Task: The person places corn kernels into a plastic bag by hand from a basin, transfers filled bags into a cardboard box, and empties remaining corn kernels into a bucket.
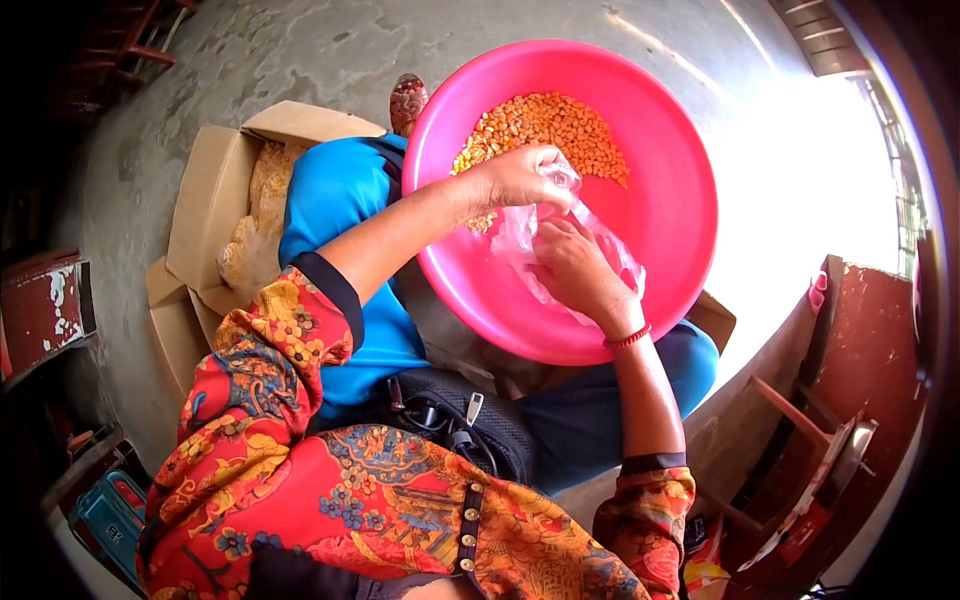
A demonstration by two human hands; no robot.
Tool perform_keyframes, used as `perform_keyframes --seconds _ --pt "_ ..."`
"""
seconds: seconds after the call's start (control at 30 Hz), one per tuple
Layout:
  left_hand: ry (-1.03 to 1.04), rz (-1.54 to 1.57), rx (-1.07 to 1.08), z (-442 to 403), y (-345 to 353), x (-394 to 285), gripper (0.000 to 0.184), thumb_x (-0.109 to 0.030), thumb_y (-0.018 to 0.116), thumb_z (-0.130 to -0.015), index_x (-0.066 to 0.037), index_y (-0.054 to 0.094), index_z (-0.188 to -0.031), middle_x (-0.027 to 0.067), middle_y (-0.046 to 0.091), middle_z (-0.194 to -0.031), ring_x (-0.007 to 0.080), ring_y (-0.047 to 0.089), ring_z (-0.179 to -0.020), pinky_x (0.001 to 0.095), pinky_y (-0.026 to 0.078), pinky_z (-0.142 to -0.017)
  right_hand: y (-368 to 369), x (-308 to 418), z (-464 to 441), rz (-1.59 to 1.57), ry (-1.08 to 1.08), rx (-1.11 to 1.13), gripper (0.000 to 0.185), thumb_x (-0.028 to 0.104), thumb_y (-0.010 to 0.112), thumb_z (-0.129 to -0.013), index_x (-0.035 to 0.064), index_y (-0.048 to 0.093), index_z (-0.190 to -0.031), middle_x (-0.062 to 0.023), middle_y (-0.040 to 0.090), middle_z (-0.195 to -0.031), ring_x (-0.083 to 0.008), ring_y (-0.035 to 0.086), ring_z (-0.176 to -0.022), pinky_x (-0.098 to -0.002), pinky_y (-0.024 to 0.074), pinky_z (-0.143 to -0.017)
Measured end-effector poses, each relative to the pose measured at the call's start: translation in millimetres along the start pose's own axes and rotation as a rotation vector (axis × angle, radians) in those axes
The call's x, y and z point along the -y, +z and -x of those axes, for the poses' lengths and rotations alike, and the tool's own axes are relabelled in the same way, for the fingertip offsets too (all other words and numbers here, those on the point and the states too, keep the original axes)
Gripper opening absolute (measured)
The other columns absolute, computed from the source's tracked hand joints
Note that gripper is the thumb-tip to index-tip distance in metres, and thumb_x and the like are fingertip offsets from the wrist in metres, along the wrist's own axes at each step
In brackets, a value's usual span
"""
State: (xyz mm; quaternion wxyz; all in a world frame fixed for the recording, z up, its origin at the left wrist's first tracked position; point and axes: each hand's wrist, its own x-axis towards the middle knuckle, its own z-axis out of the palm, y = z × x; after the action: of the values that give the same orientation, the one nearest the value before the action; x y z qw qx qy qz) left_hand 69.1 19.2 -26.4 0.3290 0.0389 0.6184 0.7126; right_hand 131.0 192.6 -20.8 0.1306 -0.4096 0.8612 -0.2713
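A thin clear plastic bag (515,240) hangs between my two hands, over a big pink basin (640,120). My left hand (525,180) is closed on the bag's upper edge. Lower and to the right, my right hand (578,265) has its fingers curled into the crumpled plastic, closed on the bag as well. Orange-yellow corn kernels (560,120) lie in a heap along the far side of the basin. A few paler kernels (482,222) sit below my left wrist. My fingertips are partly hidden by the plastic.
An open cardboard box (205,205) on the left holds filled plastic bags of yellow kernels (262,215). My legs, one in bright blue (335,200), are under the basin. A black bag (470,395) lies on my lap. Wooden furniture (860,370) stands on the right.
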Motion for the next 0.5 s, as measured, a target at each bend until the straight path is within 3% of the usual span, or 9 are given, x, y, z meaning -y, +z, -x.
perform_keyframes --seconds 0.07,0.1,0.23,0.3,0.37,0.4,0.43,0.47,0.5 --pt "0.13 -0.787 -0.099 10 -3 -6 0.032 -0.012 0.062 -0.071 0.001 0.052 -0.098 0.0176 0.06 -0.092 0.0251 0.06 -0.089 0.0365 0.047 -0.075 4 -11 6 0.213 0.169 0.076 0.018 0.02 0.056 -0.08 0.002 0.057 -0.08 -0.0144 0.057 -0.08 -0.0322 0.055 -0.088 -0.0411 0.0398 -0.084" --pt "0.222 -0.873 -0.206 10 -3 7 0.027 -0.012 0.061 -0.072 0.001 0.054 -0.094 0.0231 0.06 -0.085 0.0324 0.061 -0.083 0.04 0.047 -0.073 -11 -1 7 0.281 0.29 0.185 0.02 0.021 0.051 -0.084 0.0031 0.056 -0.077 -0.0144 0.059 -0.079 -0.033 0.056 -0.084 -0.0415 0.0419 -0.079" --pt "0.168 -0.825 -0.237 5 -1 15 0.019 -0.019 0.061 -0.073 -0.002 0.062 -0.083 0.0215 0.062 -0.078 0.0361 0.062 -0.08 0.0443 0.048 -0.071 -51 16 -3 -0.072 0.482 0.521 0.03 0.028 0.049 -0.088 -0.0001 0.06 -0.088 -0.0179 0.062 -0.087 -0.0366 0.057 -0.084 -0.0437 0.0441 -0.071" --pt "0.171 -0.792 -0.194 5 1 13 0.019 -0.02 0.061 -0.075 -0.004 0.063 -0.084 0.0205 0.063 -0.078 0.0372 0.061 -0.079 0.0447 0.048 -0.072 -40 10 2 -0.202 0.316 0.155 0.038 0.031 0.052 -0.087 -0.0005 0.055 -0.109 -0.0221 0.059 -0.101 -0.0375 0.056 -0.092 -0.0449 0.0441 -0.079" --pt "0.17 -0.776 -0.168 5 3 15 0.019 -0.02 0.06 -0.075 -0.005 0.064 -0.084 0.02 0.063 -0.077 0.0378 0.061 -0.079 0.0449 0.048 -0.072 -23 0 4 -0.07 0.346 0.107 0.043 0.031 0.052 -0.087 0.0003 0.049 -0.117 -0.0235 0.055 -0.108 -0.038 0.054 -0.098 -0.045 0.0437 -0.082" --pt "0.172 -0.807 -0.15 4 3 15 0.023 -0.018 0.06 -0.075 -0.005 0.062 -0.094 0.02 0.063 -0.086 0.0373 0.061 -0.083 0.0436 0.048 -0.075 -19 -2 3 0.065 0.371 0.057 0.05 0.031 0.052 -0.087 0.0011 0.042 -0.126 -0.025 0.052 -0.116 -0.0384 0.053 -0.103 -0.045 0.0433 -0.086" --pt "0.174 -0.836 -0.133 3 4 15 0.03 -0.017 0.06 -0.075 -0.006 0.06 -0.103 0.02 0.063 -0.095 0.0369 0.061 -0.088 0.0422 0.048 -0.078 -19 -5 2 0.092 0.46 0.184 0.061 0.032 0.054 -0.086 0.0023 0.031 -0.134 -0.0248 0.044 -0.127 -0.039 0.049 -0.11 -0.0446 0.0429 -0.089" --pt "0.175 -0.835 -0.131 4 4 16 0.03 -0.017 0.06 -0.075 -0.006 0.06 -0.103 0.02 0.063 -0.095 0.0369 0.061 -0.088 0.0422 0.048 -0.078 -19 -4 4 0.093 0.462 0.185 0.061 0.032 0.054 -0.086 0.0023 0.031 -0.134 -0.0248 0.044 -0.127 -0.039 0.049 -0.11 -0.0446 0.0429 -0.089" --pt "0.241 -0.73 -0.088 7 6 11 0.04 -0.013 0.059 -0.077 -0.008 0.052 -0.116 0.0178 0.058 -0.109 0.0337 0.058 -0.098 0.0399 0.046 -0.085 -19 -3 4 0.108 0.486 0.177 0.064 0.035 0.057 -0.083 0.0019 0.033 -0.133 -0.0247 0.046 -0.125 -0.0389 0.05 -0.109 -0.0444 0.0433 -0.089"
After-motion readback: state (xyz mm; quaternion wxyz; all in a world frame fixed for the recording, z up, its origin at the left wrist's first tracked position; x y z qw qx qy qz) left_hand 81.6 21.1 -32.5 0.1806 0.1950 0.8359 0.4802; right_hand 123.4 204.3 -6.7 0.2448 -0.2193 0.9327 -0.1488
